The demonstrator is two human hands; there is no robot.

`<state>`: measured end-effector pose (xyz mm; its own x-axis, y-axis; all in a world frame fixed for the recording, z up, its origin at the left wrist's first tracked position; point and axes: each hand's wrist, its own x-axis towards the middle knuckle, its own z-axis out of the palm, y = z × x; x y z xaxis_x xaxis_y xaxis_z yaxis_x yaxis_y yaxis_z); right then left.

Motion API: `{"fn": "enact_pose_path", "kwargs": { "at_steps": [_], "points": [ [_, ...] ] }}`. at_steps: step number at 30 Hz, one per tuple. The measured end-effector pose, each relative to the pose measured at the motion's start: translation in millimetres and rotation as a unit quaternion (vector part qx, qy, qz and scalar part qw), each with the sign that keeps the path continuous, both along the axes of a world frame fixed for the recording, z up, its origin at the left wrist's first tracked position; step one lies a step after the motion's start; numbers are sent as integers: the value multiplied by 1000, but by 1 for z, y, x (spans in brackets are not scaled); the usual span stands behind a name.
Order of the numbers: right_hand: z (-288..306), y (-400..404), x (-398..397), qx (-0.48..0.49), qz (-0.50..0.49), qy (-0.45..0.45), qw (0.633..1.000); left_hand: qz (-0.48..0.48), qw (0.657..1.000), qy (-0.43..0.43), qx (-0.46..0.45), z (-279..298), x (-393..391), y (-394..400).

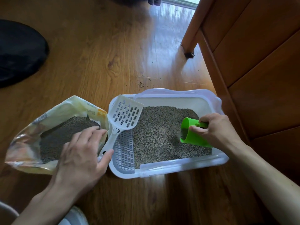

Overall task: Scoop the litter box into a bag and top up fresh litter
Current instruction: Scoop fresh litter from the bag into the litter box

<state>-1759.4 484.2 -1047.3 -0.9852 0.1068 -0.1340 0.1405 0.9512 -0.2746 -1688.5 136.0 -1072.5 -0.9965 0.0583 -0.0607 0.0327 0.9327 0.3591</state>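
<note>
Just left of the right hand [215,129], which pinches its handle, the green cup [193,133] tips mouth-down over the litter box [178,168]; the left hand [81,153] curls round the bag [21,143] rim.

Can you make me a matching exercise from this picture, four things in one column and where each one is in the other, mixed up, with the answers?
Things:
1. green cup
2. white slotted scoop
3. litter bag
4. grey grid panel

Places:
A. lying open on the floor, left of the litter box
B. tipped over the litter, gripped by the right hand
C. inside the box, along its left end
D. propped on the box's left rim, handle by the left hand

Pairs: 1-B, 2-D, 3-A, 4-C
</note>
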Motion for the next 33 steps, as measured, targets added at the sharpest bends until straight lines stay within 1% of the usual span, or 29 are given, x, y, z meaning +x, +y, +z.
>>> {"fn": "enact_pose_path", "kwargs": {
  "at_steps": [2,5,9,13,15,19,22,27,31,33],
  "points": [
    [0,-2,0,-3,4,-12,1000,-12,1000,-14,19,-2,2,2],
    [0,0,0,47,-16,-23,998,-13,999,-15,36,-1,3,3],
    [2,-1,-2,65,-26,-20,997,-16,999,-14,31,-1,3,3],
    [5,-1,-2,113,-51,-22,992,-20,999,-18,31,0,3,3],
    [5,0,-3,112,-52,-23,992,-21,999,-17,34,1,3,3],
    [7,-2,-4,126,-60,-67,988,-24,999,-18,32,2,3,3],
    [7,-7,-4,104,-36,-67,992,-23,999,-17,32,2,4,3],
    [6,-19,-6,110,-14,-40,993,-23,999,-14,38,1,6,2],
    [7,-29,-10,155,1,-34,987,-22,999,-12,45,1,7,-1],
    [5,-33,-13,158,8,-25,987,-20,998,-9,51,0,9,-3]
  ]
}}
